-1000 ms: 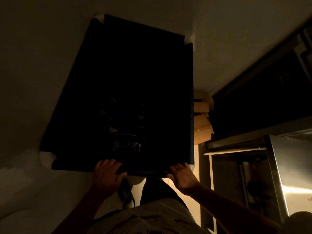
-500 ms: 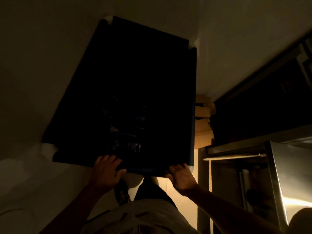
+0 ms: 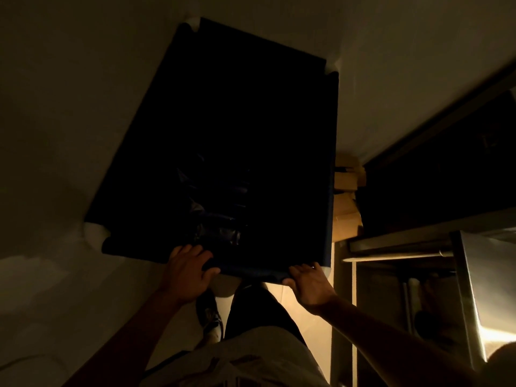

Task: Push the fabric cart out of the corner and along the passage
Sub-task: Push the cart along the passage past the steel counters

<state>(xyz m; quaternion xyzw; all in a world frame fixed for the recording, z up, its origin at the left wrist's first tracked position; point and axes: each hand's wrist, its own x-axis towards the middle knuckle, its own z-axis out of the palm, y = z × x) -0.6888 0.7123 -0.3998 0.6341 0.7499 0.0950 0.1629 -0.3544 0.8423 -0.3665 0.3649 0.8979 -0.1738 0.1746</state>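
Observation:
The fabric cart [image 3: 279, 113] is a big dark blue cloth bin with white corner posts, seen from above in dim light, filling the middle of the head view. Its far corners sit against the pale walls. Something dark and shiny lies in its bottom; I cannot tell what. My left hand [image 3: 187, 270] grips the near rim left of centre, fingers curled over the cloth. My right hand [image 3: 310, 282] grips the same rim close to the near right corner.
Pale walls close in on the left and far side. Cardboard boxes [image 3: 346, 213] are stacked right beside the cart. A steel shelf unit [image 3: 402, 247] and a shiny metal panel [image 3: 491, 283] stand on the right. My legs and a shoe [image 3: 209, 314] are below.
The cart has shifted slightly away from me and turned a little, its near rim higher in the view. Both hands have kept their grip and moved with it.

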